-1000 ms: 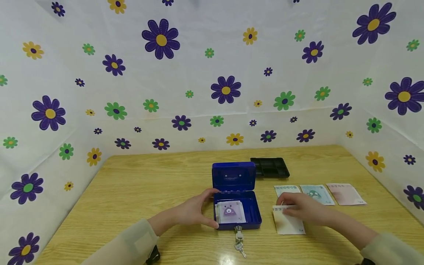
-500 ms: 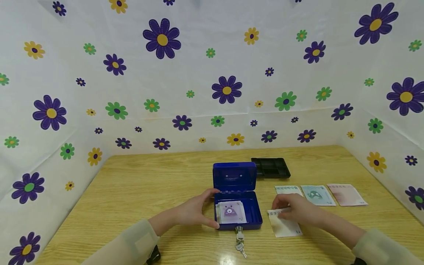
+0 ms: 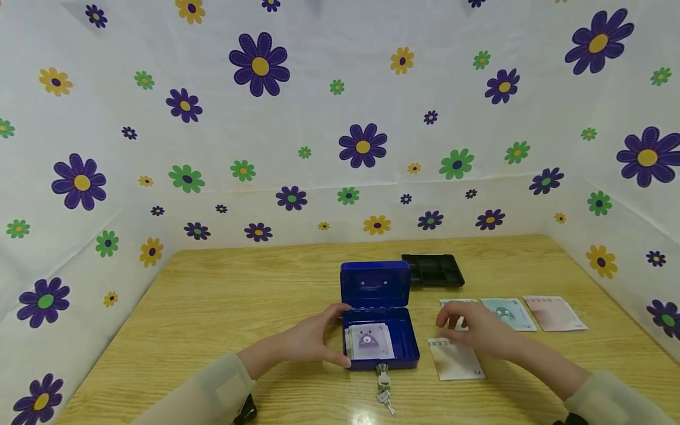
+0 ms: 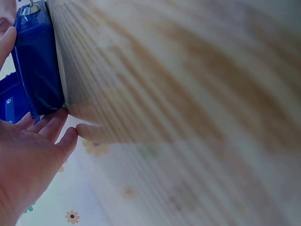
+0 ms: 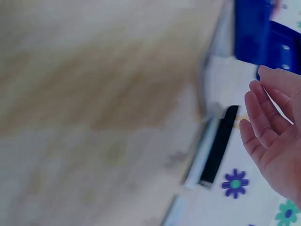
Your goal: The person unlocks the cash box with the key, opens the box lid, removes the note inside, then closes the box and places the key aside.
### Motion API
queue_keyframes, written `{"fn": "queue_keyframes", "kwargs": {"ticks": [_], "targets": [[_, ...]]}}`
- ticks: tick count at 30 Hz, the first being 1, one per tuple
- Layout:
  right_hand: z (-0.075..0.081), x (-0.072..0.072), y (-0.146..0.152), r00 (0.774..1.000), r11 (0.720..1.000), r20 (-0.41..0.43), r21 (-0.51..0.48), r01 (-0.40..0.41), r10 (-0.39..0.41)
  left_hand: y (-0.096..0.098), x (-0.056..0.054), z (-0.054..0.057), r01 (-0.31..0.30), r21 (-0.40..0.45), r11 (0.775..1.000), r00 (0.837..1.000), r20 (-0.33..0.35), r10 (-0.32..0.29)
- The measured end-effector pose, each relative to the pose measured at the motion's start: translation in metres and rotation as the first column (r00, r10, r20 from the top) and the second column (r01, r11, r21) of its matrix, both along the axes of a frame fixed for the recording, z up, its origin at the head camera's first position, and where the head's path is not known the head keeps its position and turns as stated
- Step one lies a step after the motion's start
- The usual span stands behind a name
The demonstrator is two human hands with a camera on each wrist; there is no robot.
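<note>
An open blue cash box (image 3: 406,337) stands on the wooden table with its lid raised. Inside lie play banknotes (image 3: 370,342), a purple one marked 5 on top. My left hand (image 3: 300,341) holds the box by its left side, thumb at the front corner and fingers at the back. In the left wrist view, the fingertips reach the box's rear edge. My right hand (image 3: 482,332) hovers over a cream play banknote (image 3: 457,365) right of the box. Its fingers are loosely bent around nothing, as the right wrist view also shows.
Behind the right hand, a row of several play banknotes includes a green one (image 3: 508,314) and a pink one (image 3: 554,313). A black compartment tray (image 3: 437,271) sits behind the box. Keys (image 3: 383,392) hang from the box's front lock. Flowered cloth (image 3: 313,106) surrounds the table.
The cream banknote has shifted slightly left and toward the front under my right hand. The right fingers have since lifted off it. My left hand and the box have stayed put.
</note>
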State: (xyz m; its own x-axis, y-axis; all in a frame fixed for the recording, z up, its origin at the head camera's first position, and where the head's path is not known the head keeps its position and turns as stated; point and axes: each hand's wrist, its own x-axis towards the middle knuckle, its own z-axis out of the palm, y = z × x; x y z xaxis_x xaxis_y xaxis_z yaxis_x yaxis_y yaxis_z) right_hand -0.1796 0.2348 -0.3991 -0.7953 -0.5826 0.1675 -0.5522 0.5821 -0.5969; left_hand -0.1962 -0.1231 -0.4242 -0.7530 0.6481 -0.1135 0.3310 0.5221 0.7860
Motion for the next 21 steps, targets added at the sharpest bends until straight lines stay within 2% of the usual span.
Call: {"fn": "queue_keyframes", "kwargs": {"ticks": [5, 9, 16, 21], "targets": [[0.02, -0.002, -0.019, 0.998, 0.999, -0.038, 0.021, 0.049, -0.048, -0.001, 0.001, 0.002, -0.001, 0.002, 1.0, 1.0, 0.001, 0.001], [0.026, -0.002, -0.038, 0.999, 1.0, -0.031, 0.015, 0.027, -0.027, -0.001, 0.001, 0.003, -0.002, 0.001, 1.0, 1.0, -0.01, 0.002], [0.015, -0.009, -0.072, 0.996, 0.996, 0.047, 0.041, -0.084, 0.082, -0.001, 0.0, 0.002, 0.005, 0.006, 1.0, 1.0, 0.002, -0.005], [0.004, -0.013, -0.09, 0.989, 0.986, 0.07, 0.089, -0.139, 0.133, -0.001, 0.0, 0.001, 0.012, 0.006, 1.0, 1.0, -0.004, -0.012]]}}
